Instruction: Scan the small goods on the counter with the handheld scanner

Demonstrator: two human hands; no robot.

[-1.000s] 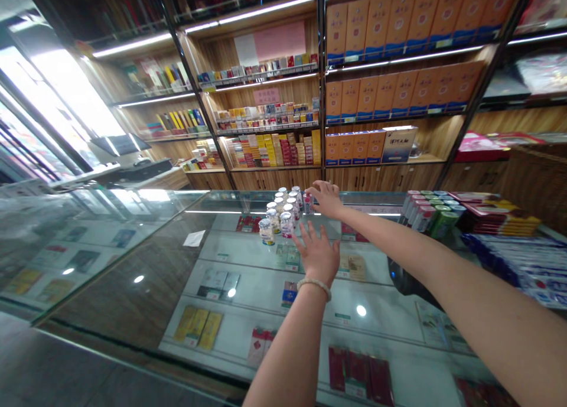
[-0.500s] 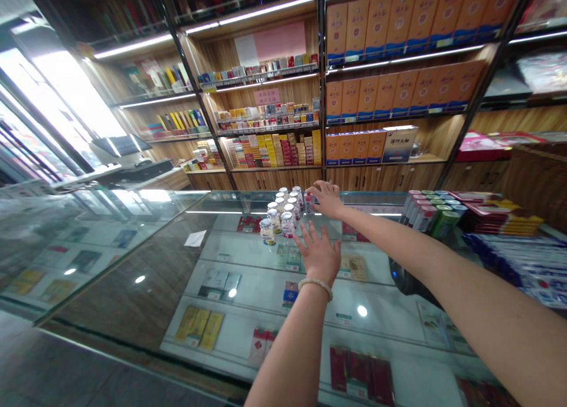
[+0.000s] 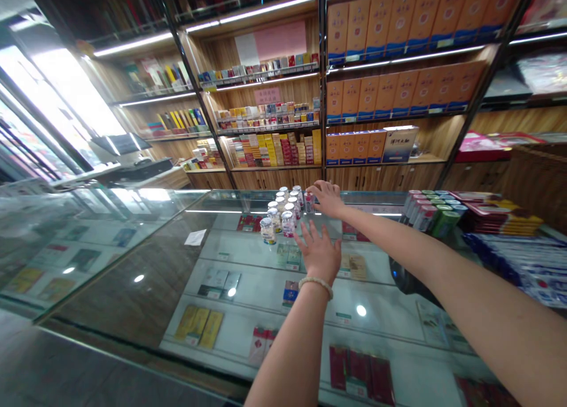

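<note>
Glass forms the counter top (image 3: 259, 271) under my arms, and beneath it, nearest me, lie dark red packs (image 3: 361, 371), probably set flat so they can be read from above. Farther in, my left hand (image 3: 319, 250) hangs over the glass with its fingers spread and nothing in its palm, a beaded bracelet (image 3: 316, 285) round the wrist. Just left of its fingertips stands a pink-filled jar (image 3: 287, 225), beside a yellow-filled jar (image 3: 267, 233) at the near end of the cluster. The rows run away from me, perhaps so that every lid shows (pale tops, all of them). Farther still, my right hand (image 3: 325, 197) has its fingers bent toward a red-labelled container (image 3: 309, 202) at the cluster's far right; I can't tell whether they touch or grip it. My right forearm (image 3: 411, 256) partly covers a black device (image 3: 401, 277); the blue-and-white packets (image 3: 518, 271) run off to the right. The jars' lettering is too small to read. At the far side, orange boxes (image 3: 385, 100) face outward, likely for display; the upper left shelf (image 3: 128, 11) is murky.
</note>
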